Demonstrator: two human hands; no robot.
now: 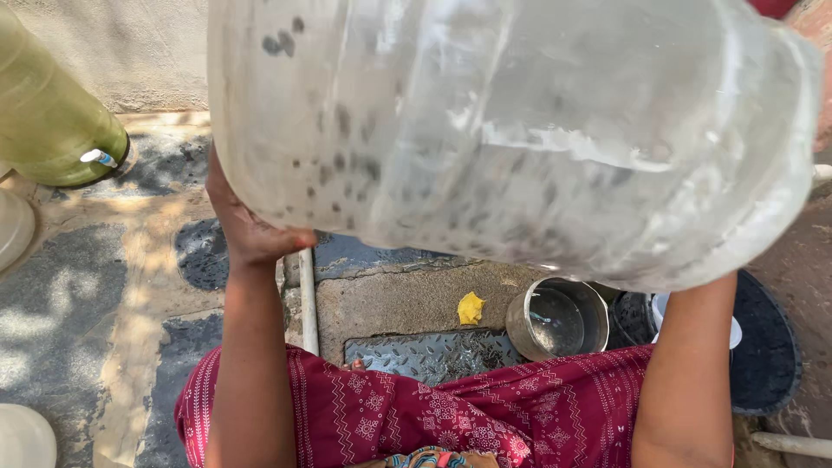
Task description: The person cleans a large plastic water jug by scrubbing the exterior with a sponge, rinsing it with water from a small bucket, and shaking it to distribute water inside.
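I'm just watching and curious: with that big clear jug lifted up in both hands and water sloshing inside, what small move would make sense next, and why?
Probably a gentle swirl or tilt of the clear jug, though that is a guess. The left hand cups its lower side; the right hand is hidden behind it, only the forearm showing. Water lies inside and dark specks dot the wall. A steel pot with water sits on the ground below.

Outdoor home washing yard, sunlit concrete ground (104, 286), steel pot (556, 319), metal drain cover (433, 355), plastered wall (130, 52)
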